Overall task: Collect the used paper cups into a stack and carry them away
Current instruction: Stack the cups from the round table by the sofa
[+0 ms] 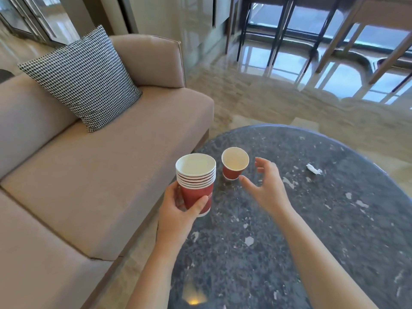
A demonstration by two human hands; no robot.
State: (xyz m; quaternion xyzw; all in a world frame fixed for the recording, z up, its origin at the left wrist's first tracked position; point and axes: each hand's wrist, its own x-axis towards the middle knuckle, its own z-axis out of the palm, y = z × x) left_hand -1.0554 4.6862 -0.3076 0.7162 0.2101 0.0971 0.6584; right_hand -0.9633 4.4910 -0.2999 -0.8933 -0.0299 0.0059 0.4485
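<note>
My left hand [178, 208] grips a stack of several red paper cups [197, 186] with white rims, held upright over the left edge of the dark stone table [312, 219]. A single red paper cup [234, 163] stands upright and empty on the table just right of the stack. My right hand [265, 184] hovers open right beside that cup, fingers spread and slightly curved toward it, not touching it.
A crumpled white scrap of paper [314, 169] lies on the table to the right. A beige sofa [100, 175] with a black-and-white patterned cushion [82, 81] stands to the left. Chair and table legs [289, 41] rise on the glossy floor beyond.
</note>
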